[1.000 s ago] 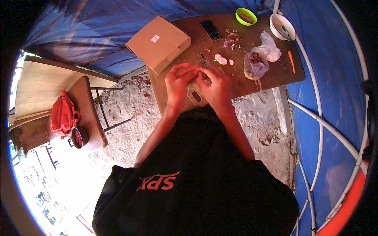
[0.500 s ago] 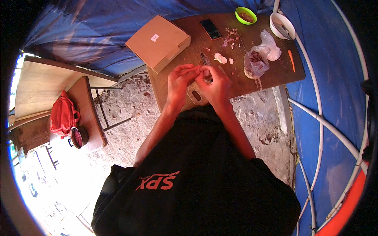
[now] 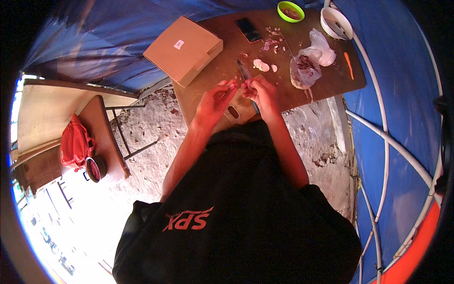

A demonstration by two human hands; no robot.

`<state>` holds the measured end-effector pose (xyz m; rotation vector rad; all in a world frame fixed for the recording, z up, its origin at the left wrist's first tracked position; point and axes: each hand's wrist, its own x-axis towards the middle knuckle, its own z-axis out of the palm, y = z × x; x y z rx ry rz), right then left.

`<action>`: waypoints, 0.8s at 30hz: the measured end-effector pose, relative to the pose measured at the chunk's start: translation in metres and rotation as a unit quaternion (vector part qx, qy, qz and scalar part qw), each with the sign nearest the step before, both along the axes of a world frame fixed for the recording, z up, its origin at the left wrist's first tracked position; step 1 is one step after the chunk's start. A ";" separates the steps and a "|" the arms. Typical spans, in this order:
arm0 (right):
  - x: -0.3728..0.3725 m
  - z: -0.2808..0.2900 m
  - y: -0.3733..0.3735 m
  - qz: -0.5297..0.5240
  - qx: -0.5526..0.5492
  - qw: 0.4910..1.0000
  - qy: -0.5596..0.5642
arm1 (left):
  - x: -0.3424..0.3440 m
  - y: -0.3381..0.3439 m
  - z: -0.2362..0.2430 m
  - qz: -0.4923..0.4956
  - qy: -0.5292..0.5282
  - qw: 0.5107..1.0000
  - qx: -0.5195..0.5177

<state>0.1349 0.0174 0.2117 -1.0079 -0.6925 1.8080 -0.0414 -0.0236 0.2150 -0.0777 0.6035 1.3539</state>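
Left hand (image 3: 213, 102): upper middle of frame, above the near edge of the table; fingers stretched toward the right hand, fingertips meeting it; grip pinched on a small pale piece, too small to identify.
Right hand (image 3: 261, 93): just right of the left hand, fingers curled inward; grip closed on the same small piece (image 3: 243, 85), held between both hands.
Small piece: exactly at the meeting point of the two grips, above the cutting board, not lying on it.
Cutting board (image 3: 238, 110): small, wooden, with a handle hole, directly under the hands, at the near edge of the table.
Knife (image 3: 244, 71): dark, lying just above the hands in the picture, near the fingertips but apart from them.
Peeled pieces (image 3: 261, 65): pale, on the table a little above the right hand, next to the knife.
Plastic bag (image 3: 309, 61): clear, crumpled, with dark reddish content, right of the hands, well apart.
Table (image 3: 326, 87): brown wood, upper centre of frame.
Cardboard box (image 3: 183, 49): closed, upper left of the hands, on the table corner.
Phone (image 3: 248, 29): dark, flat, near the top of the frame.
Green bowl (image 3: 291, 10): top edge, right of the phone.
White bowl (image 3: 336, 22): upper right corner of the table.
Orange stick-shaped thing (image 3: 348, 65): right edge of the table.
Red bag (image 3: 75, 144): left of frame, on a chair, far from the hands.
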 end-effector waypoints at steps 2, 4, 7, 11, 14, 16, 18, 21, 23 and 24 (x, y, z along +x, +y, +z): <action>0.014 -0.027 0.007 0.000 -0.048 0.999 -0.007 | -0.008 -0.001 -0.010 -0.013 0.008 1.000 0.007; 0.028 -0.059 0.015 -0.005 -0.093 0.995 -0.038 | -0.013 0.000 -0.020 -0.012 0.025 0.999 -0.016; 0.053 -0.104 0.026 -0.018 -0.114 0.990 -0.076 | -0.017 0.003 -0.031 0.001 0.074 0.995 -0.064; 0.075 -0.145 0.063 -0.028 -0.183 0.978 -0.095 | -0.018 0.010 -0.041 -0.006 0.141 0.989 -0.039; 0.080 -0.165 0.081 -0.045 -0.110 0.991 -0.059 | -0.020 0.006 -0.045 -0.017 0.165 0.985 -0.050; 0.081 -0.174 0.091 -0.062 -0.100 0.993 -0.030 | -0.021 0.007 -0.047 -0.018 0.159 0.986 -0.046; 0.077 -0.179 0.102 -0.073 -0.100 0.990 -0.062 | -0.023 0.007 -0.047 -0.007 0.143 0.989 -0.034; 0.079 -0.185 0.103 -0.031 -0.080 0.996 -0.032 | -0.024 0.009 -0.049 0.001 0.159 0.987 -0.030; 0.080 -0.192 0.105 -0.033 -0.107 0.992 -0.051 | -0.023 0.009 -0.050 0.005 0.186 0.982 -0.026; 0.084 -0.196 0.108 -0.052 -0.110 0.990 -0.068 | -0.022 0.009 -0.051 0.016 0.189 0.981 -0.034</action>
